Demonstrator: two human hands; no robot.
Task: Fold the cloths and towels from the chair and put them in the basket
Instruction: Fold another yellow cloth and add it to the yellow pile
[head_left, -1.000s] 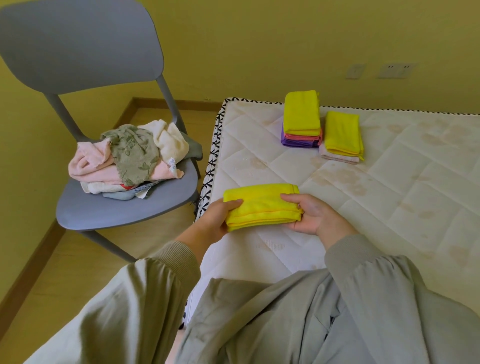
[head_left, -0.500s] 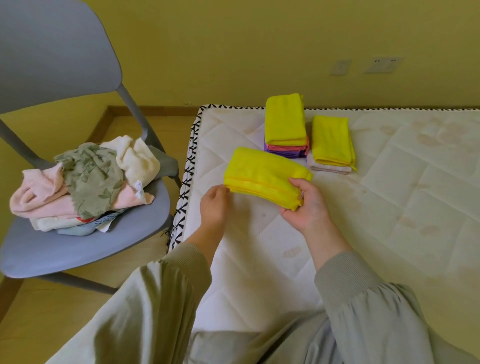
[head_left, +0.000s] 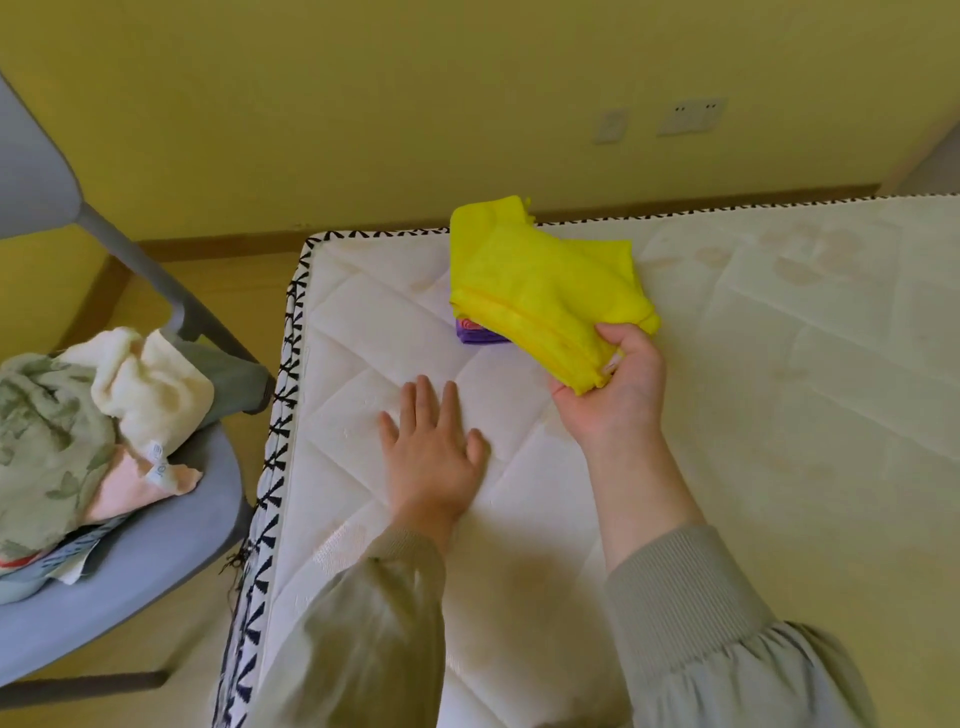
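My right hand (head_left: 615, 384) grips one end of a folded yellow cloth (head_left: 540, 291) and holds it above the stack of folded cloths (head_left: 475, 332) at the far side of the mattress (head_left: 779, 441). Only a purple and pink corner of that stack shows beneath the cloth. My left hand (head_left: 434, 452) rests flat on the mattress with its fingers spread, holding nothing. At the left, unfolded cloths lie heaped on the grey chair (head_left: 130, 561): a green leaf-print one (head_left: 47, 447), a cream towel (head_left: 150, 389) and a pink one (head_left: 140, 488). No basket is in view.
The mattress has a black-and-white stitched edge (head_left: 283, 431) facing the chair. A yellow wall (head_left: 415, 104) with sockets (head_left: 691, 117) stands behind it. Wooden floor (head_left: 166, 296) shows between chair and mattress.
My right hand has carried the folded yellow cloth away from me to over the far stack. My left hand has let go of it and now lies flat on the mattress.
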